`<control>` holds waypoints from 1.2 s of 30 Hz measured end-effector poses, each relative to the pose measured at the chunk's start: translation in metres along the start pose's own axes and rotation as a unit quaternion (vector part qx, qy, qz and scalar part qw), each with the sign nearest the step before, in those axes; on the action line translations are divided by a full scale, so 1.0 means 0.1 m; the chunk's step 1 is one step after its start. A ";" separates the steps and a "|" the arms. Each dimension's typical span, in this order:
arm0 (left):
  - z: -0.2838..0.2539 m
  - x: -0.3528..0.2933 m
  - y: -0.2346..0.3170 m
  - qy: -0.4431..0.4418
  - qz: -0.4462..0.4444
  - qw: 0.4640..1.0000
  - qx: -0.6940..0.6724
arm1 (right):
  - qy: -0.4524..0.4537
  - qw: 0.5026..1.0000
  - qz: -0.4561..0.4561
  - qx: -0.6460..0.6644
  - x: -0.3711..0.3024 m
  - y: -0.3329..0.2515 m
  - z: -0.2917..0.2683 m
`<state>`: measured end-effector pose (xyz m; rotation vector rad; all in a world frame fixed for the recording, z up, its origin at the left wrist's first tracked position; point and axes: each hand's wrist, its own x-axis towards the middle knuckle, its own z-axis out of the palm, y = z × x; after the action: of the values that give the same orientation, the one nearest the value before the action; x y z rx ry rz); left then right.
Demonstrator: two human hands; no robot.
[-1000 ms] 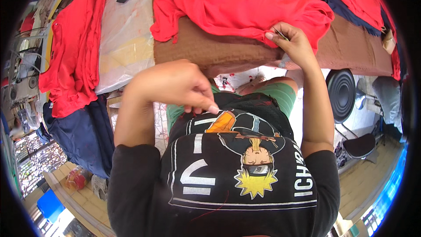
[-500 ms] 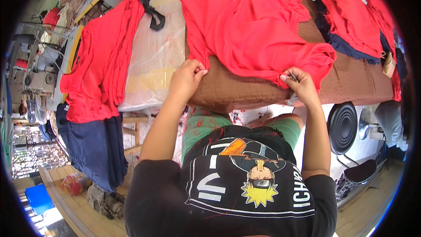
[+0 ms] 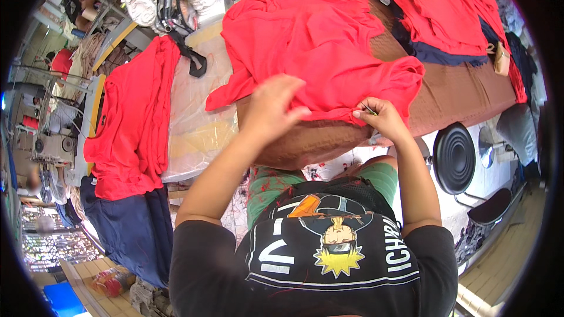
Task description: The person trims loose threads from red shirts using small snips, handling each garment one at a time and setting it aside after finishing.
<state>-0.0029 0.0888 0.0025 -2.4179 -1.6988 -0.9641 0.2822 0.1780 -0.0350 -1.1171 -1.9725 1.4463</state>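
Note:
A red garment [image 3: 305,47] lies spread and wrinkled on a brown-covered table [image 3: 464,97]. Over its near edge, my left hand [image 3: 271,111] is lifted with fingers apart, slightly blurred and holding nothing. At the garment's near right corner, my right hand [image 3: 383,118] pinches the red edge between thumb and fingers. A small thin dark tool [image 3: 369,109] pokes out of that same hand; most of it is hidden by the fingers.
Left of the garment is a plastic-wrapped board [image 3: 197,135] with a black strap [image 3: 195,64] on it. Stacked red garments [image 3: 132,117] hang over dark blue ones [image 3: 126,223] at far left. More red garments [image 3: 432,14] lie at the back right. A black round stool [image 3: 454,158] stands right.
My left hand has let go of the garment's edge and moved right, opening. My right hand keeps its pinch. The view has shifted, and the garment's left corner now spreads onto the wrapped board.

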 end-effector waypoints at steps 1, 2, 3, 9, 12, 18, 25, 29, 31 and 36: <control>0.21 -0.07 0.16 -0.022 0.019 0.998 0.050 | -0.005 1.000 0.004 -0.010 0.00 -0.02 -0.01; 0.37 -0.09 0.22 -0.079 0.025 0.996 0.015 | -0.006 1.000 -0.002 -0.002 -0.01 -0.03 0.00; 0.43 -0.08 0.13 -0.097 0.035 0.995 0.003 | -0.006 1.000 -0.007 0.006 -0.01 -0.06 0.02; -0.42 0.55 -0.90 0.245 -0.242 0.939 0.019 | 0.055 0.997 -0.035 0.040 -0.28 -0.17 -0.21; -0.55 0.36 -1.32 0.261 -0.196 0.938 0.116 | 0.200 0.972 -0.123 0.020 -0.28 0.04 -0.49; -0.37 0.42 -0.35 0.163 -0.231 0.955 -0.092 | 0.278 0.956 -0.027 0.087 -0.40 0.13 -0.92; 0.13 0.86 0.44 0.057 -0.051 0.992 -0.100 | 0.192 0.895 -0.395 0.078 -0.98 -1.32 -0.65; 0.28 1.00 0.49 0.093 -0.027 0.995 -0.036 | 0.095 0.854 -0.510 0.050 -1.18 -1.54 -0.81; 0.30 0.96 0.52 0.103 -0.032 0.994 0.018 | 0.150 0.866 -0.475 0.047 -1.20 -1.48 -0.76; 0.41 0.89 0.35 0.104 -0.008 0.988 0.111 | 0.184 0.973 -0.110 0.081 -0.52 -0.78 -0.42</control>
<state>0.0644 0.1641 0.0249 -2.0900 -1.6564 -0.9349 0.3171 0.1500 0.0576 -0.9781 -1.6304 1.1651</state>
